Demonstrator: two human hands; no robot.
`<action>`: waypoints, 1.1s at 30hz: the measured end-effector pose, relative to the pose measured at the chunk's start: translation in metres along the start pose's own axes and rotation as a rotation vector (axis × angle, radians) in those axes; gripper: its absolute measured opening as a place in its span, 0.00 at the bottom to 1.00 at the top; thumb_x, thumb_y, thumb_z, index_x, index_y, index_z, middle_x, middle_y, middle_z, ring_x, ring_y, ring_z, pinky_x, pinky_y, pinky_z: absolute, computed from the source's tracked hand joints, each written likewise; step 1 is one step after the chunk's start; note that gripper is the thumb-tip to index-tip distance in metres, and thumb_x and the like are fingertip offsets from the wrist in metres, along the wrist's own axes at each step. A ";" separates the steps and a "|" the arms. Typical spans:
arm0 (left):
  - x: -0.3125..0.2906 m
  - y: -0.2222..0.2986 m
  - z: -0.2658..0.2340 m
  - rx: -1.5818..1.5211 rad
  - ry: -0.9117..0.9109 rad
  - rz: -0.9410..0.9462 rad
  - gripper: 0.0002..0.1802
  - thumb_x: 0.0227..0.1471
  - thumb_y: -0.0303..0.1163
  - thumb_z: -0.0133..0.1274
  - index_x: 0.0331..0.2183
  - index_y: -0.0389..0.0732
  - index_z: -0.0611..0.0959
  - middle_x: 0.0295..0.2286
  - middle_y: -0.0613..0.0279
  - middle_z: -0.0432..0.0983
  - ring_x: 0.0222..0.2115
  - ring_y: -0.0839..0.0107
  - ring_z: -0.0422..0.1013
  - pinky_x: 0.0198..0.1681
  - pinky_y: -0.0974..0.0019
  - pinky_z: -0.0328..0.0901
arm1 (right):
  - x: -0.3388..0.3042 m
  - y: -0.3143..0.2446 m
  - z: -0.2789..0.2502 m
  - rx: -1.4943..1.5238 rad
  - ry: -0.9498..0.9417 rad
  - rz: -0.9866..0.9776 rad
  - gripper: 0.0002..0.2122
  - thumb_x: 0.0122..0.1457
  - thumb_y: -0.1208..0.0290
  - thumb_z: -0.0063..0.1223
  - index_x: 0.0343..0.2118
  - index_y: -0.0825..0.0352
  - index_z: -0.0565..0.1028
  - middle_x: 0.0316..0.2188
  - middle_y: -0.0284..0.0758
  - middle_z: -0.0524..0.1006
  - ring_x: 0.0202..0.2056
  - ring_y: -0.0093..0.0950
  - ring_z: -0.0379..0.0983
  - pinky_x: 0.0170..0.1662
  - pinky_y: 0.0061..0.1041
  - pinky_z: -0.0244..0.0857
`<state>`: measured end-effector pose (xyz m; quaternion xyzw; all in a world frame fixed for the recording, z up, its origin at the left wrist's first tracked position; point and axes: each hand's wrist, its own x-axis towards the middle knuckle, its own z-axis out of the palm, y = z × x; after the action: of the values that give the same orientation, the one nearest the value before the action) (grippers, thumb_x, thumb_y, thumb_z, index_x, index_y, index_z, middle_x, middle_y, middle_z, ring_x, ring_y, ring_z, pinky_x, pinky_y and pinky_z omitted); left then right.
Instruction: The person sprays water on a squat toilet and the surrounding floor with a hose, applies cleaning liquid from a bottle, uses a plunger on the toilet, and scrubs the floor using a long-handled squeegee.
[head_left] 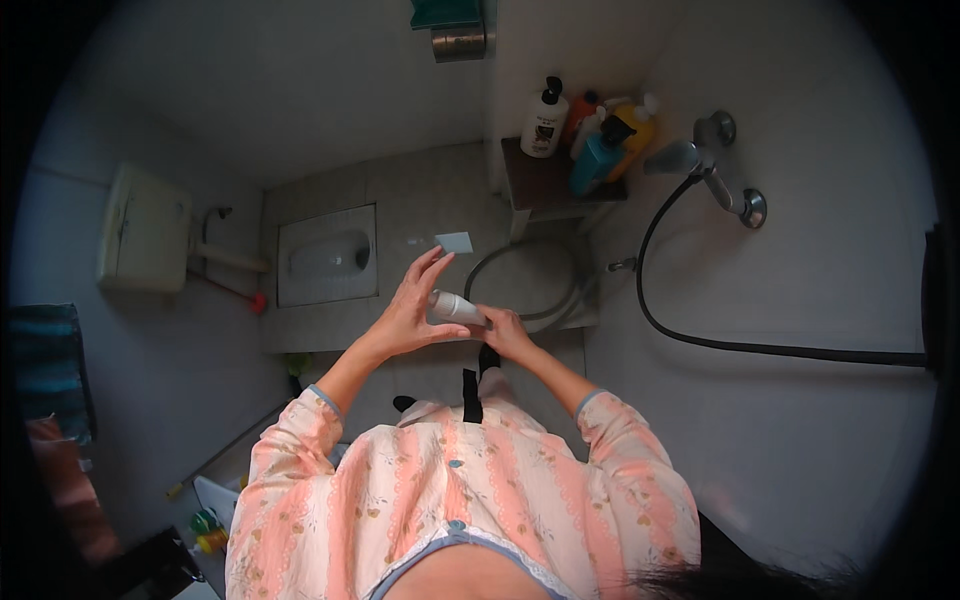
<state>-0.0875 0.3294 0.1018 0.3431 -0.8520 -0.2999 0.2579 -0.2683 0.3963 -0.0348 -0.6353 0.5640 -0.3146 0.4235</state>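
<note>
A: Clasping the white container [460, 308] in the right hand [507, 332], by its four-o'clock end!
B: With the left hand [405, 308] at nine o'clock, spread wide.
A: Looks light, stiffish, maybe slippery; best held round the barrel.
B: Pointing its free end toward ten o'clock, lying lengthwise ten-to-four.
A: And at twelve, near the left fingertips, a pale card [456, 242]; touching, cannot tell.

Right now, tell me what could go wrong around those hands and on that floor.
1. The right hand seems to grip the white container at one end, with the left hand spread open beside it, so it could slip and drop.
2. The gray hose loops over the floor ahead of the feet; stepping forward might snag one.
3. Bottles crowd the small stool; a bump could topple some.
</note>
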 end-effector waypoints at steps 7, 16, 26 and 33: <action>0.025 -0.008 0.010 0.176 -0.282 -0.505 0.25 0.45 0.48 0.55 0.40 0.40 0.73 0.34 0.53 0.73 0.28 0.63 0.73 0.27 0.65 0.65 | 0.015 0.012 -0.017 0.001 0.121 -0.021 0.17 0.46 0.68 0.59 0.42 0.62 0.73 0.31 0.43 0.76 0.32 0.41 0.73 0.34 0.31 0.66; 0.012 -0.003 0.025 0.228 0.026 -0.300 0.23 0.46 0.45 0.54 0.41 0.41 0.71 0.36 0.50 0.72 0.31 0.58 0.72 0.30 0.60 0.65 | 0.003 0.040 -0.009 0.013 0.045 0.003 0.17 0.47 0.71 0.59 0.42 0.63 0.74 0.33 0.43 0.76 0.34 0.39 0.74 0.35 0.31 0.65; -0.002 -0.006 0.020 0.156 0.184 -0.049 0.17 0.46 0.41 0.55 0.36 0.42 0.73 0.36 0.53 0.71 0.33 0.57 0.71 0.31 0.60 0.65 | 0.012 0.043 -0.012 0.040 0.000 -0.013 0.18 0.46 0.72 0.60 0.42 0.65 0.74 0.33 0.42 0.76 0.35 0.38 0.75 0.36 0.30 0.66; 0.002 -0.010 0.024 -0.114 -0.185 -0.468 0.19 0.40 0.32 0.59 0.36 0.41 0.71 0.41 0.58 0.68 0.41 0.61 0.66 0.37 0.61 0.64 | 0.020 0.040 -0.012 0.032 -0.012 -0.091 0.17 0.47 0.74 0.59 0.43 0.66 0.74 0.35 0.43 0.76 0.36 0.38 0.74 0.38 0.29 0.66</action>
<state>-0.0999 0.3298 0.0792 0.4871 -0.7509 -0.4291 0.1215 -0.2931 0.3744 -0.0665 -0.6552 0.5270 -0.3387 0.4222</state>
